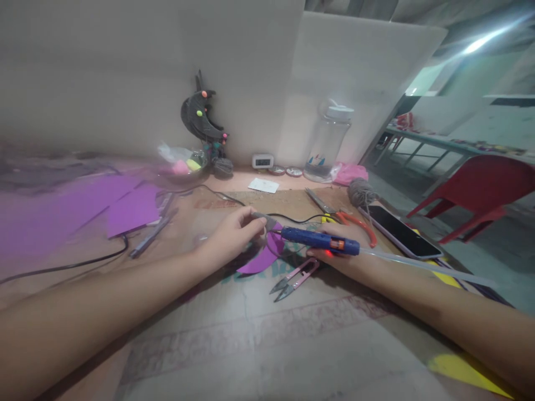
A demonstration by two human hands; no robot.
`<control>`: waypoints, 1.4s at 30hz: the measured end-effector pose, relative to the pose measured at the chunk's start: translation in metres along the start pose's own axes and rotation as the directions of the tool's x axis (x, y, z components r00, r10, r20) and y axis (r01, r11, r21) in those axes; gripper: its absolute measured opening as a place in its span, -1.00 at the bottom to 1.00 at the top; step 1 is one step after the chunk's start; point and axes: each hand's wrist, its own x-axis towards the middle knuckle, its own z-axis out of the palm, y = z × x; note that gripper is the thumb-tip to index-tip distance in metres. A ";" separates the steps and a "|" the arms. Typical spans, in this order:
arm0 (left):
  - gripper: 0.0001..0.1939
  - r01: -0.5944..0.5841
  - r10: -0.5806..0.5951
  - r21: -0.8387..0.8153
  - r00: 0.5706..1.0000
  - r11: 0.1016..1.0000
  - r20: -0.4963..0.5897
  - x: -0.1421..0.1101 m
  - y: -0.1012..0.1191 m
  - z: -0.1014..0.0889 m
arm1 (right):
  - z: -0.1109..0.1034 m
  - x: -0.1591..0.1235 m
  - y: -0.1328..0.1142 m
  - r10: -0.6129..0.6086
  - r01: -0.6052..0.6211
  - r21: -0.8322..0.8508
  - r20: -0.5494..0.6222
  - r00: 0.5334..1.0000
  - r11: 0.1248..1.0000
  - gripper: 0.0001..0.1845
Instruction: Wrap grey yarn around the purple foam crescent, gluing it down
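My right hand (334, 253) is wrapped round a blue glue gun (317, 240) with a clear glue stick (422, 266) trailing from its back. The gun's nozzle points left toward my left hand (232, 236). That hand pinches a small grey piece (262, 218) at the nozzle, just above a purple foam shape (263, 257) lying on the table. Pink thread snips (295, 277) lie just in front of both hands.
Purple foam sheets (125, 209) and a black cable (62, 268) lie at the left. Orange-handled scissors (346, 218), a yarn ball (361, 192) and a phone (399, 229) sit at the right. A clear bottle (328, 142), small clock (262, 161) and black crescent ornament (200, 117) stand by the wall. A red chair (480, 189) is beyond the table.
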 end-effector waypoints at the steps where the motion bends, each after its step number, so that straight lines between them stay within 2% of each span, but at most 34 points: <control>1: -0.81 0.002 -0.002 0.000 1.000 1.000 0.004 0.000 0.000 0.000 | 0.000 0.000 0.001 -0.005 0.005 -0.010 -0.003 1.000 1.000 -0.80; 7: -0.81 0.003 -0.003 -0.018 1.000 1.000 0.010 -0.001 -0.001 -0.001 | 0.003 0.001 0.004 0.003 -0.003 0.009 0.003 1.000 1.000 -0.79; 14: -0.84 -0.021 0.021 0.003 0.999 1.000 -0.024 0.000 0.002 0.000 | 0.005 0.000 0.010 -0.071 0.072 0.092 -0.024 0.997 0.993 -0.75; 20: -0.83 -0.014 0.014 -0.021 1.000 1.000 0.002 0.000 0.000 -0.001 | 0.005 -0.001 0.009 -0.016 0.020 0.066 -0.056 0.998 0.998 -0.78; 28: -0.83 -0.009 0.009 -0.011 1.000 1.000 0.001 0.000 0.001 0.000 | 0.004 0.002 0.012 -0.032 0.034 0.068 -0.019 0.999 0.997 -0.77; 42: -0.83 -0.004 0.004 0.004 1.000 1.000 -0.007 0.001 0.001 -0.001 | 0.004 0.002 0.014 -0.009 0.012 0.051 -0.055 0.998 0.999 -0.72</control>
